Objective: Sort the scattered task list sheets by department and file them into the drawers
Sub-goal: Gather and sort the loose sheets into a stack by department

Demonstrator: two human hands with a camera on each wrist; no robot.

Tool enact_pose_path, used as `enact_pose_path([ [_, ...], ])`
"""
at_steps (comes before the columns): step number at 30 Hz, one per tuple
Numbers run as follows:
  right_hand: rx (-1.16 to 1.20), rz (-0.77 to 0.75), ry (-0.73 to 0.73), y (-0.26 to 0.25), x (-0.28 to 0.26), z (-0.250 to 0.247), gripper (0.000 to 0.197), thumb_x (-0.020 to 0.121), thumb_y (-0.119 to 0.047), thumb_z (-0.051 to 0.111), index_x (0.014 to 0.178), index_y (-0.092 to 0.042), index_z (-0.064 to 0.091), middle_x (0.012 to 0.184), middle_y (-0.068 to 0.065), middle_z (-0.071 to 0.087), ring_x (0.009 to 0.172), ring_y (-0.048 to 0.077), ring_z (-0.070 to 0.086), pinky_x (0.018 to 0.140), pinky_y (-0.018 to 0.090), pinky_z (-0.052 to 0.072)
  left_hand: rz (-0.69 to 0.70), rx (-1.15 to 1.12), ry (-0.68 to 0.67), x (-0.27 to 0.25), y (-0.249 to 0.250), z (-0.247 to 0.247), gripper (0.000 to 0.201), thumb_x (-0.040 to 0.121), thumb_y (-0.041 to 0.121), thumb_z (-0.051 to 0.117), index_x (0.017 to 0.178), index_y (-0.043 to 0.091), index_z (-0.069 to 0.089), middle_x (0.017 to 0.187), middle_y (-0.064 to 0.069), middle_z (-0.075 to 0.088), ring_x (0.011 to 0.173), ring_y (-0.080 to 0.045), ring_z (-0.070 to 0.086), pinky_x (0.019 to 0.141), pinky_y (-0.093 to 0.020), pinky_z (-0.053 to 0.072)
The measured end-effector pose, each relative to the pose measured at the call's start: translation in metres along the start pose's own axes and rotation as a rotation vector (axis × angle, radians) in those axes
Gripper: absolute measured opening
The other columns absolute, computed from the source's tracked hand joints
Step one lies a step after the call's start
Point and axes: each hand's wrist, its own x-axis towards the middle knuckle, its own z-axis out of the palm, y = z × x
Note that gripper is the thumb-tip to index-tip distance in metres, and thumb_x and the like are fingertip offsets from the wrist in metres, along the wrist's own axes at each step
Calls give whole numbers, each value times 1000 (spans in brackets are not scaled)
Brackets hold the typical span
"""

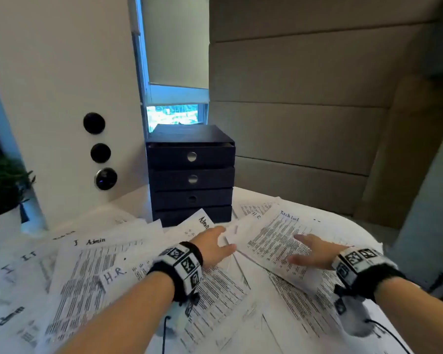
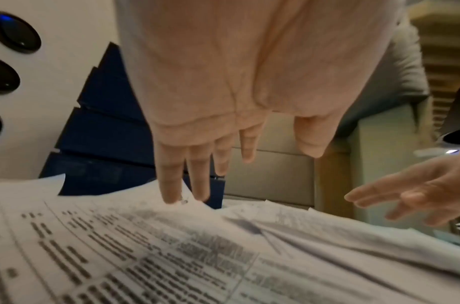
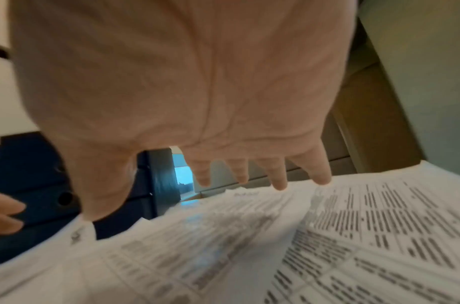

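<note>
Several white task list sheets lie scattered and overlapping across the white table (image 1: 338,221), some hand-labelled "Admin" (image 1: 95,241) or "H.R." (image 1: 114,273). A dark blue drawer unit (image 1: 191,175) stands at the back, its drawers pushed in. My left hand (image 1: 212,242) hovers palm down, fingers straight, over a sheet marked "Admin" (image 1: 202,223); in the left wrist view its fingertips (image 2: 171,195) touch that sheet's far edge. My right hand (image 1: 310,250) spreads flat over a sheet headed "Task list" (image 1: 279,236), fingers (image 3: 278,181) extended just above the paper.
A potted plant (image 1: 3,190) in a white pot stands at the far left. Three round black wall knobs (image 1: 100,152) sit on the white wall panel left of the drawers. The table's curved edge (image 1: 384,246) runs along the right, beside padded wall panels.
</note>
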Motion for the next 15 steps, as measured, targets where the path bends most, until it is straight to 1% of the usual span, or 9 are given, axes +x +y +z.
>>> enact_pose_path([
  [1,-13,-1,-51,2,7,2,149,22,-105,31,151,-35,4,161,2,2,147,26,14,118,52,15,-19,14,-2,10,0,5,71,89,56,50,147,22,26,151,0,32,135,-21,37,110,-33,32],
  [2,-41,17,-104,2,12,2,146,24,-105,30,151,-38,2,161,2,1,146,28,16,117,54,16,-56,37,-11,18,0,10,76,86,61,49,147,23,25,152,-1,30,135,-23,36,110,-38,32],
  [4,-153,30,-167,1,18,9,127,41,-102,30,150,-42,1,161,0,3,143,30,24,113,53,23,-124,100,-59,35,-3,18,88,78,73,47,147,24,22,152,-3,27,135,-28,36,109,-44,32],
  [6,-253,2,-171,3,24,17,105,60,-94,35,148,-47,1,161,-3,-1,142,30,26,113,51,23,-170,160,-93,50,-3,24,100,67,84,43,146,25,24,150,-4,31,133,-29,38,107,-46,34],
  [8,-261,-47,-187,5,28,14,96,70,-86,43,148,-47,5,161,-6,0,143,27,24,114,49,22,-180,199,-92,62,-2,25,103,64,85,44,145,24,26,145,-4,39,130,-28,42,105,-43,37],
  [10,-156,-104,-192,6,30,5,86,75,-74,53,148,-42,20,158,-8,16,141,20,28,115,45,23,-191,197,-94,71,0,25,100,68,78,54,146,22,24,140,-4,46,125,-26,47,102,-40,41],
  [12,-24,-112,-97,12,37,-4,77,76,-65,62,143,-36,36,153,-8,32,137,16,35,115,42,26,-203,164,-116,78,2,24,105,65,73,60,147,20,22,142,-2,46,124,-24,48,102,-38,42],
  [13,19,-71,-33,16,41,-7,82,74,-64,65,143,-32,37,152,-6,34,136,17,37,115,41,28,-209,149,-119,83,3,25,110,62,73,62,148,19,20,144,-2,44,126,-23,47,103,-38,42],
  [15,-13,57,38,20,50,-5,104,61,-74,66,144,-23,33,146,0,42,129,22,46,108,40,38,-226,115,-113,88,6,25,116,56,74,64,148,19,19,145,-2,43,125,-23,48,102,-38,43],
])
